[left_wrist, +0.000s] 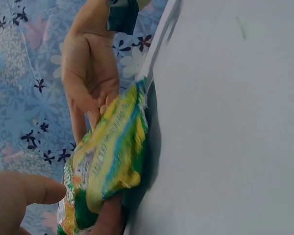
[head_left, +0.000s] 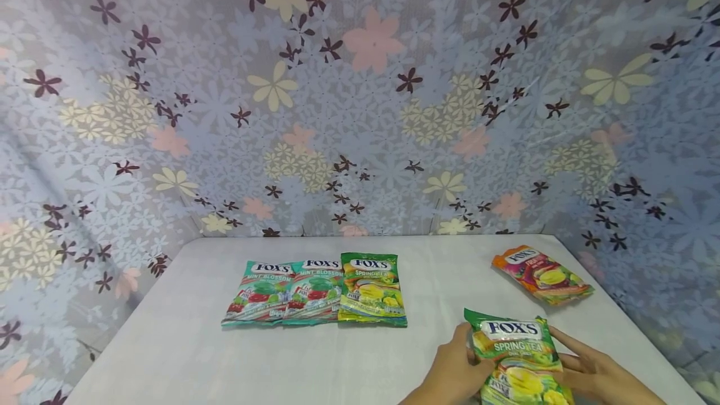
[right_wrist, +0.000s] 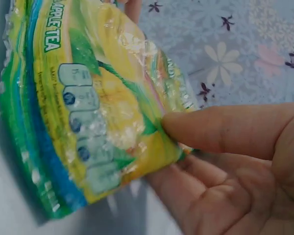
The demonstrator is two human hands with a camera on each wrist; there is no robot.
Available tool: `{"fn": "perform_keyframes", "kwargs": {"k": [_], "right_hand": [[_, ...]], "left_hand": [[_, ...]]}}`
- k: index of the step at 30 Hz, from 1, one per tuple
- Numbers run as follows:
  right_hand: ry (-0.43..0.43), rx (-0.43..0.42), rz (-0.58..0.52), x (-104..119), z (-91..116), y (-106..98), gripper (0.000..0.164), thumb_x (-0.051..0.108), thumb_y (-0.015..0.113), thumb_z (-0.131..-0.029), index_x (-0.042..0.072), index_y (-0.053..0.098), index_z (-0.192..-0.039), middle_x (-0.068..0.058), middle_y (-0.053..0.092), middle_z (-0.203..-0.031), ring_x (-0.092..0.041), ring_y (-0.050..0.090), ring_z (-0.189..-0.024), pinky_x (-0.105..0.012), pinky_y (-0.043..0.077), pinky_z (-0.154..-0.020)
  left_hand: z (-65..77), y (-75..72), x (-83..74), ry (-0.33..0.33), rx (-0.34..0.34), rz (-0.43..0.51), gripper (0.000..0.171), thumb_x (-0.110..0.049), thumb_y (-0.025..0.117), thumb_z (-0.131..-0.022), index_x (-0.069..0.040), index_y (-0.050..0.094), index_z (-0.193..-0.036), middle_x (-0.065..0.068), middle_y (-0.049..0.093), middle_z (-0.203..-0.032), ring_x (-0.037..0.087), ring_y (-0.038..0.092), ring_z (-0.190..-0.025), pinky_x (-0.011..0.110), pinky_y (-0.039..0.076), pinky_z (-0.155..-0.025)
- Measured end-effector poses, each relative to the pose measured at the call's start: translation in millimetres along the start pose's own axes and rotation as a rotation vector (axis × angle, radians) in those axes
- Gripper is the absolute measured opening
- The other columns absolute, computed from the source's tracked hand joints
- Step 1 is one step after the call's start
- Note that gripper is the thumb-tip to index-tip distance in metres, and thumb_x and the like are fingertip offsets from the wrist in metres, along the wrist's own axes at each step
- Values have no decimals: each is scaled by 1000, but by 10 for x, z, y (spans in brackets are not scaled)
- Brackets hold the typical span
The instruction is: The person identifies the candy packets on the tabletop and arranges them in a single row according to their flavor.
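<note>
A green and yellow Fox's Spring Tea candy bag (head_left: 514, 355) is held up between both hands at the front right of the table. My left hand (head_left: 458, 364) grips its left edge, thumb in front and fingers behind. At the right edge my right hand (head_left: 596, 374) pinches the bag; the right wrist view shows the thumb (right_wrist: 225, 127) pressed on the wrapper (right_wrist: 108, 98), with fingers underneath. In the left wrist view, the bag (left_wrist: 108, 152) is tilted above the white tabletop, the right hand (left_wrist: 90, 73) at its far side.
Two teal Mint Blossom bags (head_left: 261, 292) (head_left: 315, 292) and another Spring Tea bag (head_left: 371, 289) lie in an overlapping row left of centre. An orange and pink Fox's fruit bag (head_left: 542, 275) lies at the back right. Flowered cloth (head_left: 360, 111) hangs behind the white table (head_left: 253, 367).
</note>
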State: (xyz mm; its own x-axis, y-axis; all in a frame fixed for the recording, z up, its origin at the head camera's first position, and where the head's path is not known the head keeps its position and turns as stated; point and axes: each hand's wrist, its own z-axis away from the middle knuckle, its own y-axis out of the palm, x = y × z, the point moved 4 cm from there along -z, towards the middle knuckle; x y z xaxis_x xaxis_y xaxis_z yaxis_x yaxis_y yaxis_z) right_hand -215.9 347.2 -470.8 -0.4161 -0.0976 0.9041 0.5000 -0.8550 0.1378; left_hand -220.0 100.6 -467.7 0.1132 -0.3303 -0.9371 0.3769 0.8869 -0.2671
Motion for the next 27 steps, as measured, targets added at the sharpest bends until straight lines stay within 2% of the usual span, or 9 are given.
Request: {"fn": "perform_keyframes", "kwargs": {"k": [4,6,10,13,15,19,22,25,27], "right_hand": [[-30,2,48,41,-71,129,80,15,43,-104,0,-25,-143,-32,45,-136,-42,53,-117,-58,45,-91],[-36,8,65,79,-98,207,77,18,41,-105,2,-24,-145,-33,43,-137,-44,52,-117,-60,44,-90],[-80,79,92,175,-163,348,76,16,37,-106,7,-27,-145,-32,43,-138,-44,51,-119,-59,44,-91],[-101,69,155,260,-210,426,77,16,39,-106,7,-27,-145,-34,44,-136,-45,52,-118,-57,45,-91],[-110,33,199,320,-228,459,78,18,41,-105,7,-24,-147,-35,43,-136,-46,51,-118,-58,46,-89],[-147,9,212,437,-285,547,80,17,45,-104,11,-21,-150,-23,55,-126,-39,56,-112,-57,47,-88],[-182,47,188,499,-351,655,82,15,45,-103,15,-21,-150,-7,58,-104,-27,59,-98,-52,49,-85],[-213,54,195,547,-426,763,84,15,47,-103,15,-21,-151,-3,51,-89,-19,55,-83,-44,48,-78],[-230,32,208,583,-474,821,85,15,49,-102,15,-20,-151,-7,55,-95,-20,57,-85,-43,50,-78]], "left_hand": [[64,-177,-9,42,-23,-58,64,-24,68,-86,-4,40,-140,-3,64,-77,6,60,-67,26,49,-66],[98,-262,-21,76,-32,-70,64,-25,67,-87,-5,39,-141,-3,64,-72,5,59,-62,25,47,-60],[159,-385,-48,132,-58,-82,68,-26,65,-89,-3,34,-145,-3,58,-61,7,50,-48,24,38,-45],[190,-443,-63,145,-85,-93,73,-27,65,-88,-1,32,-147,-3,56,-61,9,47,-45,25,36,-43],[193,-481,-74,157,-105,-106,75,-27,65,-87,0,31,-148,-4,58,-65,8,51,-48,25,40,-46],[207,-597,-80,171,-111,-84,79,-28,66,-87,1,28,-150,-6,61,-73,6,56,-56,25,45,-52],[240,-706,-71,176,-104,-73,80,-29,67,-88,2,27,-150,-6,61,-76,5,58,-60,25,47,-56],[277,-807,-59,190,-119,-79,80,-30,66,-89,2,25,-151,-5,55,-69,6,50,-51,25,41,-48],[294,-867,-57,202,-135,-82,80,-31,65,-90,1,24,-151,-5,49,-66,7,40,-46,24,35,-44]]}}
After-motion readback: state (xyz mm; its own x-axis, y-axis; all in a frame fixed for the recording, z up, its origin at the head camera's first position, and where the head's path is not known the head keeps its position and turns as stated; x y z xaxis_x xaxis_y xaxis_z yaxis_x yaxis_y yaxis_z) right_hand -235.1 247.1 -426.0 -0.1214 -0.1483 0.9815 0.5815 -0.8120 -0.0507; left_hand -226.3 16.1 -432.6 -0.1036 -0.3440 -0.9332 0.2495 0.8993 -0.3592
